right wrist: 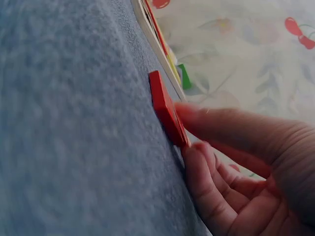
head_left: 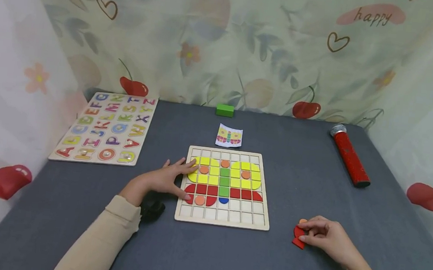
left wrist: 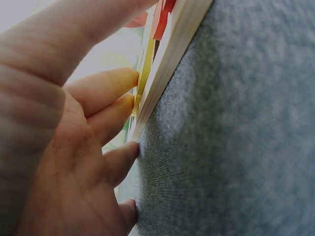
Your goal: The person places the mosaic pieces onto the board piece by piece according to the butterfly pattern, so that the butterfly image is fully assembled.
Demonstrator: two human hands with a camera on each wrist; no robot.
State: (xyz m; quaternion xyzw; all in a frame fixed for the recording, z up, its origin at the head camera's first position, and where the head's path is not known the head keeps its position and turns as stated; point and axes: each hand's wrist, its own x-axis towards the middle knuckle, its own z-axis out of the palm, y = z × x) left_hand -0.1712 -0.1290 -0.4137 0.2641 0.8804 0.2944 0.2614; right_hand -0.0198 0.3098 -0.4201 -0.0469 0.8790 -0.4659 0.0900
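Observation:
A square wooden grid board (head_left: 233, 217) lies in the middle of the table, filled in part with yellow, red, green, orange and blue tiles that form a butterfly shape. Spread over its left edge, my left hand (head_left: 162, 177) rests thumb and fingers on the rim and outer tiles. To the right of the board, my right hand (head_left: 326, 239) pinches at a few small red tiles (head_left: 298, 244) low on the table, thumb and forefinger curled about them. An orange round tile (head_left: 303, 221) shows beside its fingertips. The right wrist view has a red tile (right wrist: 165, 105) edge-on against the thumb.
Behind the board lie a small picture card (head_left: 229, 136) of the butterfly and a green block (head_left: 225, 110). An alphabet puzzle board (head_left: 102, 127) is at the back left, a red microphone (head_left: 350, 158) at the right. Patterned cloth hangs around the table.

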